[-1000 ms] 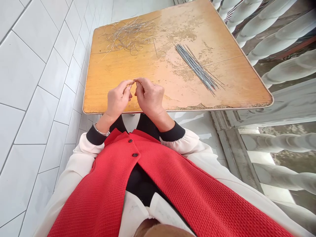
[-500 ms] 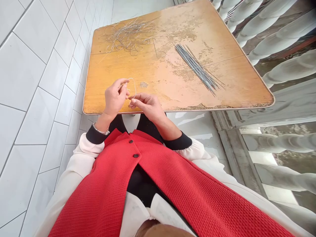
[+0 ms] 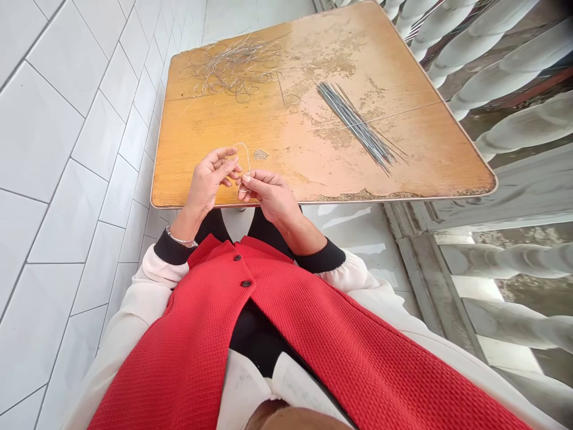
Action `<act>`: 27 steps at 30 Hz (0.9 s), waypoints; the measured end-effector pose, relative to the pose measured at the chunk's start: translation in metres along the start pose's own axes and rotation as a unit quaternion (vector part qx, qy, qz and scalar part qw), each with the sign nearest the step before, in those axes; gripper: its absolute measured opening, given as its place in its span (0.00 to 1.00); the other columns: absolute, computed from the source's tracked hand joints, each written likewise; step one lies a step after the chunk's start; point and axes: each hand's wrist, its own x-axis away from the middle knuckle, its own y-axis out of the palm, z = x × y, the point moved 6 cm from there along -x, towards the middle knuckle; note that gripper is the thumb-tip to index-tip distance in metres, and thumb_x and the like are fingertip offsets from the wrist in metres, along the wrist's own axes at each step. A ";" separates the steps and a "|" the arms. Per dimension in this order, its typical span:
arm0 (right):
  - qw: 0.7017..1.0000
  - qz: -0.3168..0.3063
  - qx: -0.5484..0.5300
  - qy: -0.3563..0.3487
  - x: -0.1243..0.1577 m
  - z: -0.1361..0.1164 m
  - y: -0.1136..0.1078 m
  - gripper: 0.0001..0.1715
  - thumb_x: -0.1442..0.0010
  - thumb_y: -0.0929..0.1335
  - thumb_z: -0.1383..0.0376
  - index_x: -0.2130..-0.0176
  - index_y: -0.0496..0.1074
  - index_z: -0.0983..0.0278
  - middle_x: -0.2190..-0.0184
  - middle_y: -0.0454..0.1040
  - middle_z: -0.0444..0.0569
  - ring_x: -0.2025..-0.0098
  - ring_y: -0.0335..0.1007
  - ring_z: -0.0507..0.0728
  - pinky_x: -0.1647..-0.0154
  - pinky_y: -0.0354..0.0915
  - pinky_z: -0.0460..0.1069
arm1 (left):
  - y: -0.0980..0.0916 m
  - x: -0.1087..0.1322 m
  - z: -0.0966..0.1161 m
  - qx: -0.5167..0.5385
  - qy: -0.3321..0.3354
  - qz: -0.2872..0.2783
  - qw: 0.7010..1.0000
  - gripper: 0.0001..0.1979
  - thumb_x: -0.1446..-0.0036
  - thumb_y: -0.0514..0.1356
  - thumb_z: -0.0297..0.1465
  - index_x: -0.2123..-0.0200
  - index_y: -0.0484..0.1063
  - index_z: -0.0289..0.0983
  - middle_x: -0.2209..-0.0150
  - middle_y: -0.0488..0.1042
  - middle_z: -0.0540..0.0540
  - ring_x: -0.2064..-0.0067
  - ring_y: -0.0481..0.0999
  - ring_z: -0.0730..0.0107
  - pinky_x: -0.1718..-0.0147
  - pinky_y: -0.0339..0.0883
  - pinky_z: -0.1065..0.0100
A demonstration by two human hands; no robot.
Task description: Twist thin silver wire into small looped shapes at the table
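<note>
A thin bent wire loop [image 3: 245, 156] arches between my two hands over the near edge of the worn wooden table [image 3: 313, 137]. My left hand [image 3: 208, 182] pinches one end of the wire between thumb and fingers. My right hand [image 3: 268, 192] pinches the other end, just right of the left hand. Both hands hover close together at the table's front edge. A bundle of straight grey wires [image 3: 356, 124] lies right of centre on the table. A tangled pile of bent wire loops [image 3: 235, 65] lies at the far left corner.
A white tiled wall [image 3: 67, 149] runs along the left side of the table. White balusters [image 3: 492, 65] stand to the right and behind. My red vest [image 3: 250, 340] and cream sleeves fill the lower part of the view.
The wire, held straight between close fingertips a second ago, now forms an arched loop. My right hand has dropped nearer the table edge, and my left hand has shifted slightly towards me.
</note>
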 end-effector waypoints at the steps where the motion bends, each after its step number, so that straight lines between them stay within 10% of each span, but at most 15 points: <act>1: 1.000 -0.002 -0.003 -0.002 0.000 0.001 0.000 0.24 0.51 0.77 0.46 0.75 0.73 0.62 0.79 0.74 0.43 0.77 0.67 0.49 0.72 0.68 0.45 | 0.001 0.001 -0.003 0.012 -0.011 -0.008 1.000 0.12 0.34 0.60 0.40 0.55 0.76 0.39 0.65 0.81 0.48 0.71 0.77 0.81 0.72 0.67 0.77; 16: 0.997 0.009 0.079 -0.020 -0.001 -0.001 -0.012 0.25 0.48 0.76 0.44 0.69 0.77 0.62 0.72 0.78 0.47 0.70 0.74 0.52 0.64 0.72 0.49 | -0.003 0.003 -0.004 0.036 -0.019 -0.034 0.999 0.20 0.31 0.53 0.46 0.66 0.71 0.37 0.62 0.81 0.43 0.66 0.79 0.78 0.72 0.70 0.77; 20: 0.959 0.092 0.212 -0.164 -0.009 -0.029 -0.027 0.26 0.46 0.75 0.46 0.56 0.78 0.61 0.63 0.81 0.48 0.63 0.76 0.54 0.58 0.72 0.51 | 0.001 0.001 0.002 0.023 -0.032 -0.087 0.995 0.20 0.32 0.54 0.45 0.69 0.69 0.36 0.66 0.80 0.45 0.70 0.78 0.79 0.75 0.68 0.78; 27: 0.889 0.034 0.409 -0.205 -0.016 -0.047 -0.013 0.13 0.34 0.66 0.59 0.64 0.81 0.58 0.67 0.81 0.48 0.64 0.77 0.58 0.58 0.72 0.54 | 0.012 0.005 0.005 0.019 -0.070 -0.142 0.987 0.10 0.35 0.59 0.32 0.70 0.70 0.35 0.73 0.79 0.47 0.73 0.78 0.78 0.78 0.67 0.78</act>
